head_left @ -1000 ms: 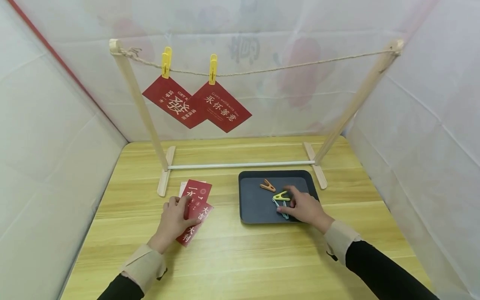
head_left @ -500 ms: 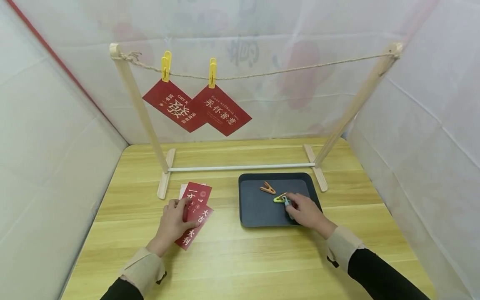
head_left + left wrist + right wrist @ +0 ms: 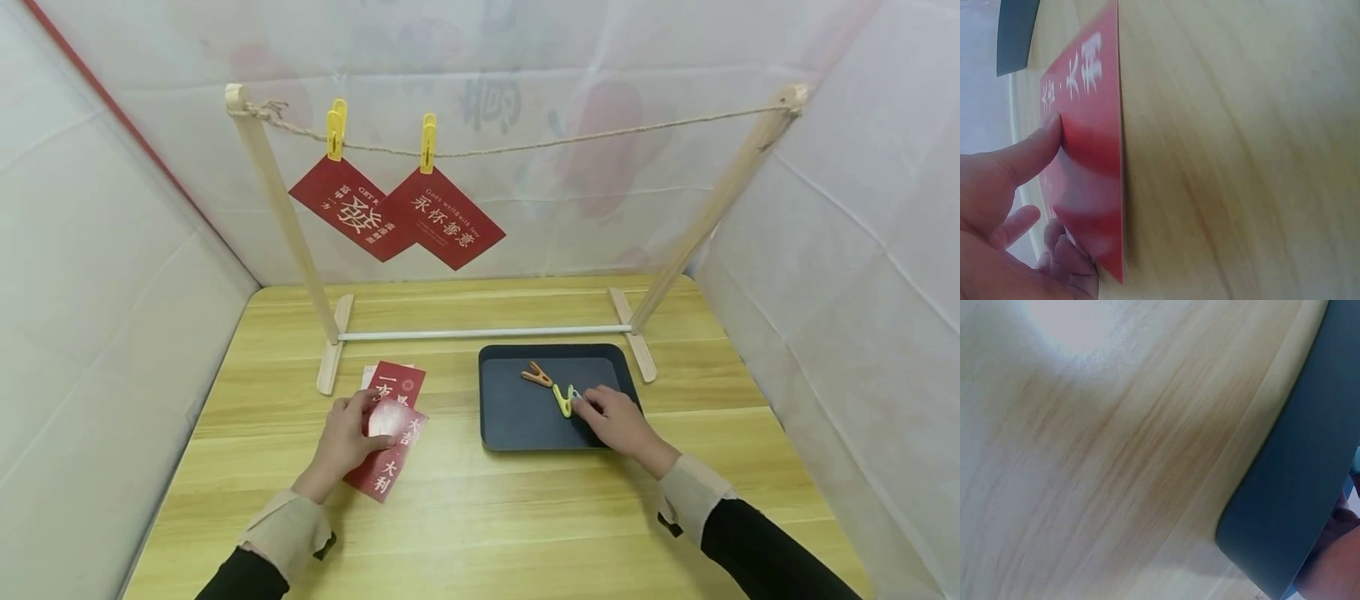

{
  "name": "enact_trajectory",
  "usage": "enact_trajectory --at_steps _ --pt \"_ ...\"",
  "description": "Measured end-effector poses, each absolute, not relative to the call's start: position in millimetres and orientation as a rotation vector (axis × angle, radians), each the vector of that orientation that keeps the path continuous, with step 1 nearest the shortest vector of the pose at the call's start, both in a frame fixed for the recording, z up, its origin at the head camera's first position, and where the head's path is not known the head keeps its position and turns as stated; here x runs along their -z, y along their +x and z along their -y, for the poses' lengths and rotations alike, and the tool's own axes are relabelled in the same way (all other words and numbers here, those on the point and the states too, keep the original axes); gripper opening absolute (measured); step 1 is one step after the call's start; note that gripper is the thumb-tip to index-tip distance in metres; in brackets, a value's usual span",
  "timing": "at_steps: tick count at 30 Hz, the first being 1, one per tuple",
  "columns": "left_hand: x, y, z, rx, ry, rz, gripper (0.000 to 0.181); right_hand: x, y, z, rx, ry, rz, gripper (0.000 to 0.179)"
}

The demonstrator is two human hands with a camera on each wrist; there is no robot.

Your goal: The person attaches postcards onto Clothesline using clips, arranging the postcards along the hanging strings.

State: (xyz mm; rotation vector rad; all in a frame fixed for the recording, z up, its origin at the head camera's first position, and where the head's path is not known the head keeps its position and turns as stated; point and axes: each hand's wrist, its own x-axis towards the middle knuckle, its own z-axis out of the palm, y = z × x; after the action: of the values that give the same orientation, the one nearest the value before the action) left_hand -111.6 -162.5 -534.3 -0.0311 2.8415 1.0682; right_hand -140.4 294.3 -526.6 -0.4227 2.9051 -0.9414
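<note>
My left hand (image 3: 341, 437) holds a red card with white characters (image 3: 386, 471), its thumb on the printed face and the fingertips at the far edge. In the left wrist view this card (image 3: 1094, 147) bows a little, close over the table. Another red card (image 3: 401, 379) and a pale one lie partly under it. Over the right part of the dark tray (image 3: 491, 440), my right hand (image 3: 617, 423) pinches a light blue clothespin (image 3: 576, 395), mostly hidden by the fingers. Touching distance from it lies a yellow-green clothespin (image 3: 562, 402); an orange clothespin (image 3: 536, 375) is to its left.
Behind stands a wooden frame (image 3: 281, 208) with a twine line (image 3: 600, 136) strung between its posts. Two red cards (image 3: 453, 218) hang at the line's left half from yellow clothespins (image 3: 428, 143). A white rod (image 3: 480, 332) joins the feet. White fabric encloses the table's back and sides.
My right hand has taken hold of the light blue clothespin and shifted slightly right. The yellow-green clothespin has turned. My left hand has lifted and tilted the top card slightly.
</note>
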Motion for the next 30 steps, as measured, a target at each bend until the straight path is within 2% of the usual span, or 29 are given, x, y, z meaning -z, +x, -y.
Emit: enact_trajectory --at_steps 5,12,21,26,30 --pt "534 -112 164 -1.139 -0.06 -2.772 0.081 527 -140 -295 0.967 -0.413 -2.895 0.042" --pt "532 -116 168 -1.154 -0.087 -2.741 0.08 528 -139 -296 1.032 -0.388 -2.875 0.022" --pt "531 -118 173 -1.262 -0.201 -2.595 0.048 528 -140 -298 1.069 -0.318 -2.836 0.035" --pt "530 -117 174 -1.285 -0.245 -2.566 0.045 529 -143 -295 1.062 -0.304 -2.82 0.045" --pt "529 -116 174 -1.333 -0.239 -2.543 0.04 530 -145 -295 1.029 -0.306 -2.829 0.047"
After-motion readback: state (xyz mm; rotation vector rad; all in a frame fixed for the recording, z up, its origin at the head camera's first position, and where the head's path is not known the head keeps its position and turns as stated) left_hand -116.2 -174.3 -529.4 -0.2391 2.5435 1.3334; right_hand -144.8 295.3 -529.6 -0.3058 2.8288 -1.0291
